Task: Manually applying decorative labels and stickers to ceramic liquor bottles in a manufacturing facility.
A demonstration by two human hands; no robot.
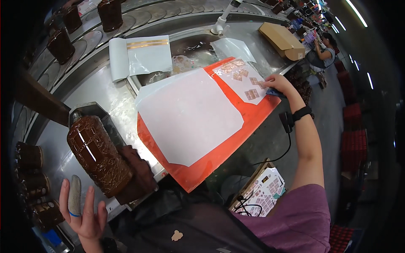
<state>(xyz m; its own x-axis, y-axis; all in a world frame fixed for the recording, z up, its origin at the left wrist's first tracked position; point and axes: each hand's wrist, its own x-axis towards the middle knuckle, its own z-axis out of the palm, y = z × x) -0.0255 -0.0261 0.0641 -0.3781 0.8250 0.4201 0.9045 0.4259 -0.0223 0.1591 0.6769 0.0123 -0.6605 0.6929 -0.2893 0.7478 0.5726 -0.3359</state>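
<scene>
My left hand [86, 211] is raised at the lower left with its fingers spread, a grey cot on one finger, and nothing in it. Just beyond it a brown glazed bottle [99, 154] with raised relief lies tilted on a dark support. At the right my right hand [278, 85] reaches over a white sheet [232, 82] with small brown printed decals [252, 94]. Its fingertips pinch a small decal at the sheet's right edge. A blue item [273, 92], partly hidden, lies under this hand. A large blank white sheet [190, 116] covers much of the orange board [257, 120].
A water basin [196, 46] with a white pipe [219, 26] lies behind the board. A partly rolled sheet [149, 55] and a cardboard box [280, 38] flank it. Brown jars [110, 16] stand on the conveyor. A box of decal sheets [265, 189] sits near my right elbow.
</scene>
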